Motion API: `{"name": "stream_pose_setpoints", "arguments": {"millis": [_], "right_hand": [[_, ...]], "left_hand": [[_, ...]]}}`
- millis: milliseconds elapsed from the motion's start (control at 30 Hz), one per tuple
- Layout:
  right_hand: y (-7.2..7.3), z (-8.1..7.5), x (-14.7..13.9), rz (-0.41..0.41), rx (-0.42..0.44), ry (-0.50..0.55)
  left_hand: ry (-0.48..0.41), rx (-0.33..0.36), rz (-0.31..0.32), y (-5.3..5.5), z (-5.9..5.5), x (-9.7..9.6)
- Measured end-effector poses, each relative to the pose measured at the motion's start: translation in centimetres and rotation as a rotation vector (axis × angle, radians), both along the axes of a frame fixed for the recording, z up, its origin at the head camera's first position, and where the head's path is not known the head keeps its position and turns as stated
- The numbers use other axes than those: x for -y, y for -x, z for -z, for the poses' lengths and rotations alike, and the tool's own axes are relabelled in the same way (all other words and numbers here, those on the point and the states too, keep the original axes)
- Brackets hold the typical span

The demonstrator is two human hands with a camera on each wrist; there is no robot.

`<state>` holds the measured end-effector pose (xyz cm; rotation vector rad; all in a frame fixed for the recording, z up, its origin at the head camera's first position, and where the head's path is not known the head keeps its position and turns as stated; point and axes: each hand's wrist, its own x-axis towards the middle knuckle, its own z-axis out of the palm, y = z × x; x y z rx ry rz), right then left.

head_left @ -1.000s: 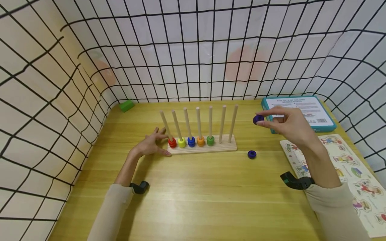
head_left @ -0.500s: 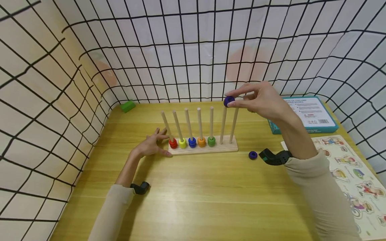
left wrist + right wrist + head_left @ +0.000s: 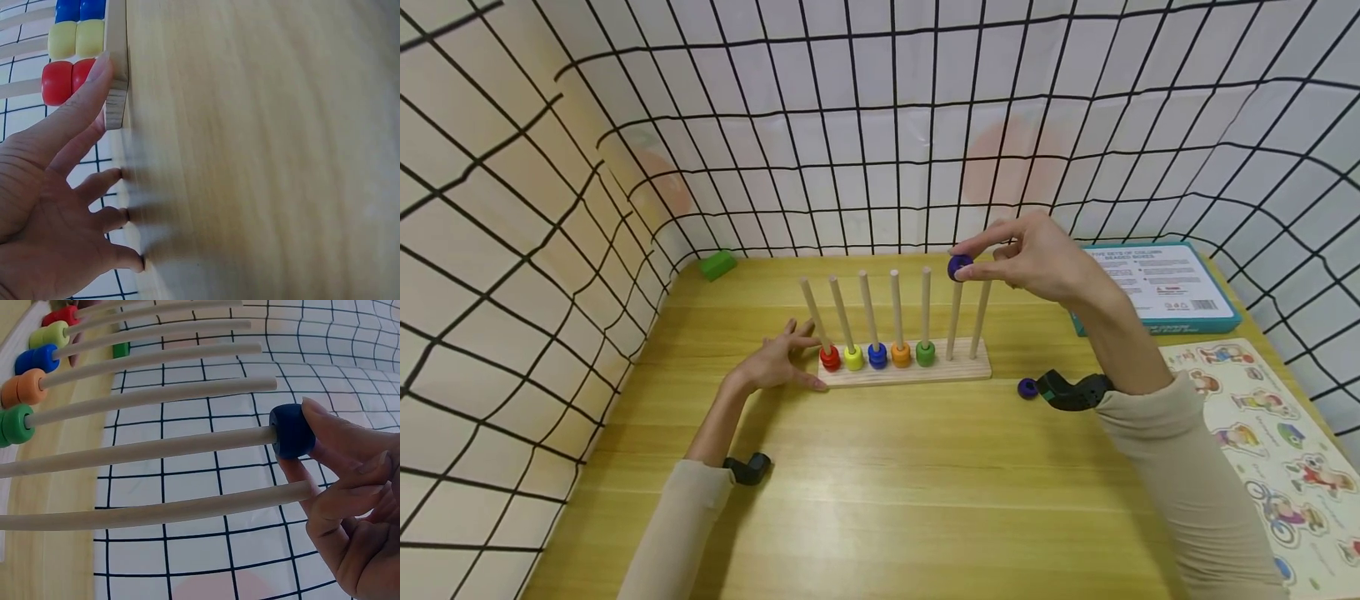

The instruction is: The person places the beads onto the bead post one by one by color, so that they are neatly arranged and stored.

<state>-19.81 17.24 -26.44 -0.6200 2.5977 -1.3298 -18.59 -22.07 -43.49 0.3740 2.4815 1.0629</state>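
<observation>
A wooden bead stand [image 3: 904,377] with a row of upright pegs stands mid-table. Pairs of red [image 3: 57,83], yellow [image 3: 62,39], blue [image 3: 877,356], orange [image 3: 900,356] and green beads [image 3: 925,354] sit low on the first pegs from the left; the last two pegs are bare below. My left hand [image 3: 775,358] holds the stand's left end between thumb and index finger, other fingers spread on the table. My right hand [image 3: 1048,260] pinches a dark purple bead [image 3: 959,267] at the top of the second peg from the right. In the right wrist view, the peg's tip meets the bead's hole [image 3: 292,431].
Another purple bead [image 3: 1027,388] lies right of the stand, beside the right wrist camera [image 3: 1071,392]. A teal-edged box [image 3: 1180,287] and a picture board [image 3: 1262,400] lie at the right. A green block [image 3: 718,265] is at the back left. Black netting surrounds the table.
My right hand has carried the purple bead left from beside the box to the top of the second peg from the right, then slightly lower. My left hand stays at the stand.
</observation>
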Motion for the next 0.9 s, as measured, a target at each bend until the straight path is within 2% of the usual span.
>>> {"name": "stream_pose_setpoints", "arguments": {"millis": [267, 400, 600, 733, 900], "right_hand": [[0.0, -0.1, -0.2, 0.022, -0.004, -0.023], [-0.3, -0.1, -0.7, 0.045, 0.013, -0.001], [-1.0, 0.3, -2.6, 0.114, -0.012, 0.046], [-1.4, 1.4, -4.6, 0.178, 0.005, 0.05], [-1.8, 4.4, -7.3, 0.214, 0.06, 0.04]], "left_hand": [[0.008, 0.004, -0.002, 0.1, 0.0, -0.1], [0.013, 0.007, -0.002, 0.1, 0.0, -0.1], [0.021, 0.005, 0.002, 0.1, -0.1, -0.2], [0.013, 0.004, 0.0, 0.1, 0.0, -0.1], [0.007, 0.008, 0.001, 0.1, 0.0, 0.0]]}}
